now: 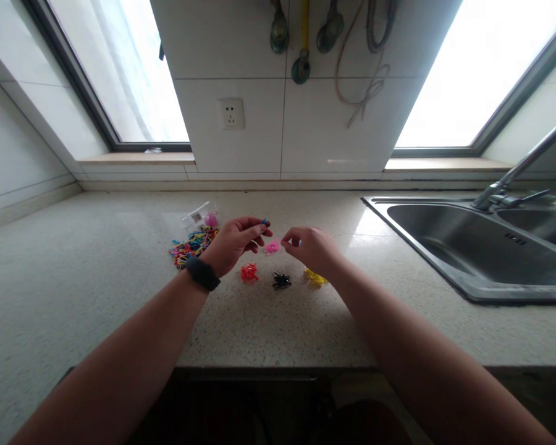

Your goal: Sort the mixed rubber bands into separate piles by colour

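Note:
My left hand (pixel 239 240), with a dark band at its wrist, pinches a few small coloured rubber bands (pixel 265 222); blue and a dark reddish colour show at the fingertips. Close to its right, my right hand (pixel 308 246) has thumb and forefinger pressed together, and a speck of blue shows by the fingers. Whatever it holds is too small to make out. Under and around the hands lie small piles of bands: pink (pixel 272 246), red (pixel 249 273), black (pixel 282 280) and yellow (pixel 315 278), the last partly behind my right wrist.
A mixed heap of coloured bands (pixel 192 246) lies left of my left hand, beside a clear plastic bag (pixel 198 214) with a pink round thing (pixel 210 219). A steel sink (pixel 426 247) with a tap (pixel 505 185) is set into the speckled counter (pixel 120 272) at right.

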Demonstrator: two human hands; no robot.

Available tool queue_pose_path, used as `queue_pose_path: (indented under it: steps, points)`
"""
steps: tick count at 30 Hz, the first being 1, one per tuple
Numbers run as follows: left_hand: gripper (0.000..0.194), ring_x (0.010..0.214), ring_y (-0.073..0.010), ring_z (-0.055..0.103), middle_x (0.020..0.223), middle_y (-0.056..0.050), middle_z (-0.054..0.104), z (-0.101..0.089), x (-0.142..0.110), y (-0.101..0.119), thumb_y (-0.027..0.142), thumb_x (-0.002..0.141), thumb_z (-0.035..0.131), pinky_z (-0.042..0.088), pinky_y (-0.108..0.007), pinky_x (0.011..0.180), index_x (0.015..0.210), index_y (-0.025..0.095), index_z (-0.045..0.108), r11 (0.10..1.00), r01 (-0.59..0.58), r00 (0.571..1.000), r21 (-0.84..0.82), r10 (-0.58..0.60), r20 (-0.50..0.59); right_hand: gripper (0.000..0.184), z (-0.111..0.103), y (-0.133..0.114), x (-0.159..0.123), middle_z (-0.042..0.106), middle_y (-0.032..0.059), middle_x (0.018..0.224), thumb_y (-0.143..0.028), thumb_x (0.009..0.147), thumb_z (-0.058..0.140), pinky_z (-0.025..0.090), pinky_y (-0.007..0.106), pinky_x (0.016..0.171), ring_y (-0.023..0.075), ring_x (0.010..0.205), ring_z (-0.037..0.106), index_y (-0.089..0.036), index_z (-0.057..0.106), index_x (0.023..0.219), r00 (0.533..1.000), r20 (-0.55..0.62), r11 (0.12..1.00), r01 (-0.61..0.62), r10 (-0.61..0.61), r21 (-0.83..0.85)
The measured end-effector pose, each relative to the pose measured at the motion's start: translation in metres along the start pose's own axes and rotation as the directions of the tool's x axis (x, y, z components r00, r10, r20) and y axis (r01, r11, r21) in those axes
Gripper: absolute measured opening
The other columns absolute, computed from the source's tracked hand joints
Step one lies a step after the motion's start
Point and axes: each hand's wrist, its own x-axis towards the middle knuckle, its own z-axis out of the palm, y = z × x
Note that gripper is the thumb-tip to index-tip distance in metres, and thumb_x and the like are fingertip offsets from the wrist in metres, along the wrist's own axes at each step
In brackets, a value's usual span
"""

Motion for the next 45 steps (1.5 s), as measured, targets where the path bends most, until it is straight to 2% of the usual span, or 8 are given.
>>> queue_pose_path:
  steps: [9,11,14,18,21,27,36,45]
  points:
    - [0.023,0.067,-0.0103,0.061,0.096,-0.010,0.074,0.002,0.000,0.000,0.028,0.084,0.073,0.047,-0.021,0.056,0.100,0.012,0.070,0.999,0.035,0.999,0.037,-0.037,0.036,0.014,0.012,0.004,0.010,0.074,0.0068,0.076,-0.032,0.084,0.070,0.035,0.032,0.063,0.0225,0.077,0.061,-0.025,0.080,0.090,0.995,0.099,0.982,0.013,0.006,-0.188]
    - [0.024,0.068,-0.0107,0.062,0.097,-0.011,0.074,0.002,0.000,-0.001,0.029,0.085,0.073,0.048,-0.022,0.057,0.101,0.012,0.070,0.998,0.037,0.998,0.046,-0.039,0.059,0.015,0.011,0.006,0.009,0.074,0.0059,0.077,-0.032,0.084,0.069,0.035,0.032,0.063,0.0209,0.073,0.061,-0.024,0.079,0.092,0.996,0.089,0.990,-0.004,0.016,-0.139]
    - [0.024,0.070,-0.0111,0.063,0.100,-0.011,0.074,0.001,0.000,-0.003,0.030,0.086,0.073,0.049,-0.022,0.059,0.101,0.012,0.071,0.998,0.039,0.996,0.055,-0.044,0.079,0.017,0.007,0.004,0.007,0.074,0.0034,0.077,-0.034,0.087,0.066,0.037,0.030,0.062,0.0160,0.066,0.058,-0.024,0.078,0.093,1.000,0.019,0.999,-0.025,0.024,0.049]
    - [0.023,0.070,-0.0114,0.062,0.098,-0.010,0.075,0.002,-0.001,-0.003,0.032,0.086,0.073,0.049,-0.023,0.061,0.100,0.013,0.071,0.995,0.032,0.995,0.095,-0.040,0.087,0.021,0.003,-0.004,0.003,0.070,0.0015,0.074,-0.034,0.091,0.061,0.038,0.028,0.060,0.0123,0.060,0.053,-0.020,0.076,0.098,0.995,-0.099,0.945,0.018,0.015,0.327]
    - [0.022,0.070,-0.0118,0.062,0.095,-0.009,0.074,0.005,-0.001,-0.002,0.032,0.085,0.074,0.049,-0.024,0.060,0.097,0.013,0.072,0.989,0.019,0.995,0.145,-0.033,0.097,0.023,0.001,-0.009,0.001,0.067,0.0010,0.071,-0.037,0.092,0.061,0.037,0.028,0.058,0.0118,0.059,0.050,-0.019,0.074,0.091,0.993,-0.117,0.902,0.023,0.030,0.430]
    - [0.022,0.070,-0.0127,0.063,0.086,-0.007,0.073,0.007,-0.002,-0.001,0.034,0.085,0.074,0.050,-0.024,0.061,0.093,0.014,0.072,0.976,-0.004,0.989,0.219,-0.028,0.142,0.018,0.001,-0.011,-0.001,0.066,-0.0001,0.071,-0.035,0.087,0.067,0.038,0.027,0.058,0.0116,0.061,0.049,-0.020,0.075,0.092,0.994,-0.104,0.877,0.028,0.026,0.480]
    - [0.024,0.078,-0.0154,0.071,0.096,-0.009,0.075,0.010,-0.004,0.001,0.032,0.087,0.074,0.054,-0.026,0.065,0.100,0.013,0.066,0.993,0.103,0.984,0.065,-0.111,0.136,0.012,-0.003,-0.011,-0.003,0.061,-0.0017,0.064,-0.030,0.084,0.068,0.036,0.026,0.052,0.0098,0.056,0.046,-0.018,0.072,0.083,0.991,-0.126,0.806,0.033,0.051,0.591]
    - [0.017,0.082,-0.0178,0.074,0.102,-0.012,0.076,0.009,-0.005,0.001,0.027,0.092,0.067,0.056,-0.027,0.066,0.102,0.013,0.063,0.993,0.121,0.981,-0.009,-0.118,0.154,0.009,-0.005,-0.009,-0.004,0.062,-0.0013,0.068,-0.027,0.082,0.068,0.034,0.026,0.050,0.0088,0.056,0.043,-0.018,0.070,0.084,0.993,-0.096,0.786,0.004,0.069,0.618]
